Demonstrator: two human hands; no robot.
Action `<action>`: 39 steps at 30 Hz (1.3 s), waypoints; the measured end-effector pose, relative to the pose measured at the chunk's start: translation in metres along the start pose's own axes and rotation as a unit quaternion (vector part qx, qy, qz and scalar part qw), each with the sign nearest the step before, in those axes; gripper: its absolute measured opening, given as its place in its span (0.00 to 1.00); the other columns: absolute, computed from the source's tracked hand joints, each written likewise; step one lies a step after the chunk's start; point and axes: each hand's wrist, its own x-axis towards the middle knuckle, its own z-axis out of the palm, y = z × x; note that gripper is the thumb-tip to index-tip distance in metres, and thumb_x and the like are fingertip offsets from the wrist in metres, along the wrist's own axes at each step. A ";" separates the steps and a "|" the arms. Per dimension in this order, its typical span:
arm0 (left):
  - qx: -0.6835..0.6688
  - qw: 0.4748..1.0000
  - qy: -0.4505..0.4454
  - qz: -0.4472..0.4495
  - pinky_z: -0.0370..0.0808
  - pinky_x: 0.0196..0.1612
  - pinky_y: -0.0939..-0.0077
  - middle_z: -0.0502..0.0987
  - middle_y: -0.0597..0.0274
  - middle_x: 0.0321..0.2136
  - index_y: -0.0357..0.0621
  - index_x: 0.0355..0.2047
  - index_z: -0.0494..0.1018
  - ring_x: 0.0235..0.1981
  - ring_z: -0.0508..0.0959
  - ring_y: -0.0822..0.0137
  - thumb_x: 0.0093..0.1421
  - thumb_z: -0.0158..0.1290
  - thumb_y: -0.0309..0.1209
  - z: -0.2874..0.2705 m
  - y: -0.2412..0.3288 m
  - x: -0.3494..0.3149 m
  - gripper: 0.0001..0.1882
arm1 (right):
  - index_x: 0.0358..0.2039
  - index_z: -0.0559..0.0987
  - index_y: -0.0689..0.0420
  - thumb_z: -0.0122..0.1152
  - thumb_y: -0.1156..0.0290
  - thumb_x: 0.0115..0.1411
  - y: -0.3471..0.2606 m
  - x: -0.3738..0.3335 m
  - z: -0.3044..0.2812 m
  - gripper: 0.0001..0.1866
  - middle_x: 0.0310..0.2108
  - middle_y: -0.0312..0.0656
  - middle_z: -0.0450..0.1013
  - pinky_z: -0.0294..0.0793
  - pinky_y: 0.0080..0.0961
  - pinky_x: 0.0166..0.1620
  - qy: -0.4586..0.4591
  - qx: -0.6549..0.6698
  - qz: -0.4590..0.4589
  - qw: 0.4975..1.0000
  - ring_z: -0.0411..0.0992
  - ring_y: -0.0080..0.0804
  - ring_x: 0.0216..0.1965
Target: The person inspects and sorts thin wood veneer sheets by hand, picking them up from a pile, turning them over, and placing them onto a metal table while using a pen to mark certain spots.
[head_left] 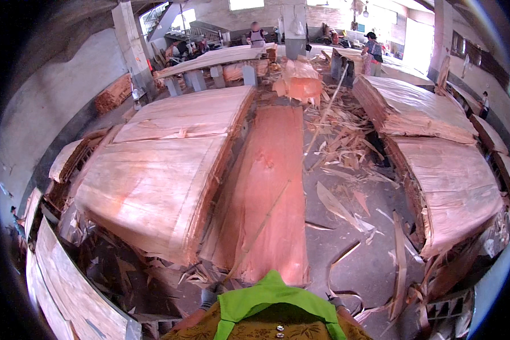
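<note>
Low at the front, my left hand [208, 296] wears a greyish glove and appears closed around the near end of a long thin stick [258, 230]. The stick slants away to the right over a long strip of reddish wood veneer [276, 215], lying lengthwise in front of me. My right hand [335, 300] shows only as a dark-gloved bit beside the green collar; its fingers are hidden. To the left of the strip stands a broad stack of veneer sheets [147, 187], its top sheets pale pink.
Another veneer stack [447, 181] stands at the right. Torn veneer scraps [345, 141] litter the floor between, with a long pole [327, 107] leaning across them. A veneer bundle [300, 82] lies ahead. Two people [373, 54] [256, 37] stand at far tables; pale boards [73, 283] lean at lower left.
</note>
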 end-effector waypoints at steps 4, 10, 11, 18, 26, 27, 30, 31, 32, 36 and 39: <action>0.014 0.999 -0.030 0.004 0.74 0.33 0.69 0.79 0.53 0.30 0.48 0.42 0.76 0.29 0.78 0.66 0.55 0.54 0.39 0.011 0.002 0.004 0.15 | 0.32 0.77 0.67 0.57 0.71 0.45 0.003 -0.010 -0.010 0.14 0.23 0.49 0.75 0.77 0.31 0.26 0.003 -0.020 -0.009 1.000 0.75 0.36 0.23; 0.138 0.988 -0.068 0.029 0.73 0.31 0.66 0.79 0.54 0.29 0.52 0.44 0.74 0.28 0.78 0.61 0.53 0.54 0.47 0.009 0.023 0.009 0.21 | 0.29 0.77 0.66 0.58 0.71 0.46 -0.029 -0.018 -0.039 0.12 0.23 0.50 0.74 0.75 0.32 0.28 0.114 0.069 -0.168 0.977 0.75 0.37 0.23; 0.137 0.987 -0.068 0.043 0.73 0.31 0.65 0.79 0.54 0.29 0.53 0.44 0.74 0.28 0.78 0.59 0.53 0.54 0.48 0.017 0.058 0.025 0.22 | 0.26 0.77 0.64 0.58 0.69 0.47 -0.033 -0.017 -0.052 0.11 0.22 0.50 0.74 0.73 0.33 0.30 0.180 0.113 -0.229 0.950 0.74 0.39 0.24; 0.083 0.966 -0.026 0.243 0.75 0.31 0.58 0.78 0.52 0.31 0.48 0.40 0.75 0.27 0.77 0.50 0.61 0.46 0.46 0.028 0.175 0.131 0.18 | 0.62 0.57 0.50 0.42 0.67 0.66 -0.262 -0.053 -0.216 0.24 0.32 0.33 0.70 0.66 0.14 0.21 0.162 0.423 -0.360 0.815 0.62 0.17 0.19; -0.041 0.888 -0.049 0.456 0.74 0.36 0.66 0.78 0.50 0.30 0.41 0.43 0.73 0.31 0.79 0.57 0.61 0.44 0.38 0.043 0.327 0.274 0.17 | 0.49 0.71 0.58 0.51 0.75 0.60 -0.463 -0.138 -0.276 0.15 0.32 0.41 0.74 0.71 0.23 0.32 0.187 0.055 -0.507 0.839 0.69 0.24 0.28; -0.019 0.905 -0.081 0.418 0.73 0.40 0.62 0.77 0.50 0.35 0.44 0.43 0.73 0.35 0.78 0.53 0.62 0.41 0.39 0.060 0.338 0.272 0.17 | 0.48 0.72 0.59 0.51 0.74 0.60 -0.458 -0.134 -0.274 0.15 0.33 0.42 0.74 0.72 0.23 0.33 0.216 0.006 -0.466 0.858 0.70 0.25 0.29; -0.053 0.932 -0.178 0.313 0.73 0.43 0.63 0.76 0.50 0.38 0.50 0.45 0.73 0.40 0.76 0.52 0.58 0.46 0.41 0.074 0.356 0.251 0.18 | 0.45 0.72 0.58 0.52 0.72 0.59 -0.429 -0.124 -0.262 0.13 0.33 0.42 0.75 0.74 0.26 0.34 0.197 0.093 -0.445 0.868 0.74 0.28 0.31; -0.069 0.925 -0.206 0.313 0.73 0.43 0.64 0.76 0.51 0.38 0.50 0.47 0.72 0.40 0.77 0.53 0.56 0.47 0.37 0.069 0.350 0.252 0.18 | 0.46 0.72 0.57 0.53 0.75 0.58 -0.429 -0.121 -0.253 0.14 0.31 0.43 0.76 0.74 0.26 0.35 0.123 0.219 -0.414 0.875 0.75 0.28 0.32; -0.081 0.923 -0.240 0.288 0.73 0.43 0.65 0.77 0.51 0.38 0.50 0.48 0.72 0.39 0.77 0.53 0.54 0.49 0.34 0.068 0.364 0.230 0.20 | 0.43 0.73 0.64 0.54 0.75 0.58 -0.393 -0.090 -0.244 0.12 0.29 0.39 0.74 0.72 0.24 0.33 0.212 0.131 -0.471 0.846 0.72 0.23 0.28; -0.108 0.926 -0.289 0.217 0.76 0.37 0.69 0.78 0.52 0.34 0.48 0.49 0.71 0.29 0.80 0.60 0.57 0.48 0.36 0.052 0.304 0.218 0.19 | 0.45 0.72 0.66 0.52 0.77 0.58 -0.402 -0.122 -0.210 0.14 0.32 0.41 0.74 0.72 0.22 0.31 0.103 0.187 -0.410 0.886 0.72 0.24 0.28; -0.133 0.922 -0.270 0.245 0.76 0.33 0.70 0.78 0.52 0.29 0.50 0.47 0.73 0.26 0.80 0.63 0.58 0.49 0.40 0.045 0.292 0.195 0.18 | 0.46 0.71 0.66 0.52 0.78 0.58 -0.358 -0.118 -0.195 0.15 0.33 0.44 0.74 0.72 0.22 0.27 0.085 0.221 -0.377 0.895 0.72 0.25 0.27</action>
